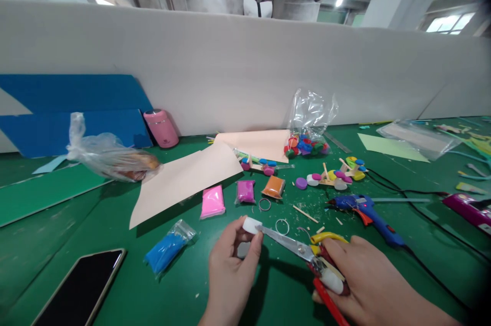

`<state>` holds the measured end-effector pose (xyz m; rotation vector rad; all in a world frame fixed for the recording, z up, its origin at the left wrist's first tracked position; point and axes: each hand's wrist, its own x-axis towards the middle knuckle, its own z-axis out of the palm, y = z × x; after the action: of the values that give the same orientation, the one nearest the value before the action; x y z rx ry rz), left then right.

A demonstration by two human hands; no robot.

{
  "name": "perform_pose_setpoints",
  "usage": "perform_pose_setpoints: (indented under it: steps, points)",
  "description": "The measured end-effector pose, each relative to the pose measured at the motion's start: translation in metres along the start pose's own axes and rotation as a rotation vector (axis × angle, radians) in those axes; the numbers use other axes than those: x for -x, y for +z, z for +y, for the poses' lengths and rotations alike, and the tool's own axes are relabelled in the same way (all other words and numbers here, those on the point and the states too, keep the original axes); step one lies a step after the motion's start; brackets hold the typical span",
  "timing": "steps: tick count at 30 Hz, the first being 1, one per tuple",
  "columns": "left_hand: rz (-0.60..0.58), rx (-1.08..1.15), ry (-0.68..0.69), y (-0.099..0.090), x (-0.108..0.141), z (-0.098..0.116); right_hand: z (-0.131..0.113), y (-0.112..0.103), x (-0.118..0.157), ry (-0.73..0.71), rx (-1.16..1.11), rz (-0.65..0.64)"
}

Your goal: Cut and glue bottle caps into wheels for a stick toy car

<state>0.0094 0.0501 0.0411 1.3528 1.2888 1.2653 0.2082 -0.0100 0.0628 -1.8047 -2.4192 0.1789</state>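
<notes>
White short rounded plastic-looking piece (252, 225): centre of view, just below mid-height, up off the green table (284, 290). Clock positions below are taken from it, 12 = far side.

Left hand (236, 259): fingers curled, thumb and fingertips nearly together, pinched on the white piece. A pale grey-white disc (243, 250) shows between thumb and palm; can't tell if gripped.

Right hand (356, 275), 4 o'clock: fingers wrapped round a metal-bladed tool (293, 246) with yellow and red handles. Blades look together, tip at the white piece's right end; depth of contact unclear. A second white rounded piece (332, 281) and a thin wooden strip (330, 268) sit by the grip, partly hidden.

Around:
- 10: pink clay-like packet (213, 201), clear wrap
- 12: magenta packet (245, 191)
- 1: orange packet (273, 187); further out, clear plastic bag (311, 111) with multicoloured caps (306, 145)
- 2: small wooden-stick models with coloured wheels (333, 177)
- 3: thin metal ring (282, 226), near; blue glue gun with orange trigger (378, 218), well apart
- 8: black-screened phone (80, 290)
- 9: blue packet (168, 250)
</notes>
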Motion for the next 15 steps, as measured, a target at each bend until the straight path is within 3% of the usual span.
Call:
perform_pose_setpoints:
  steps: [15]
  points:
    - [-0.06,0.058,-0.007,-0.0004,0.0014,0.0028,0.0003,0.0,0.0019,0.024,-0.038,-0.073]
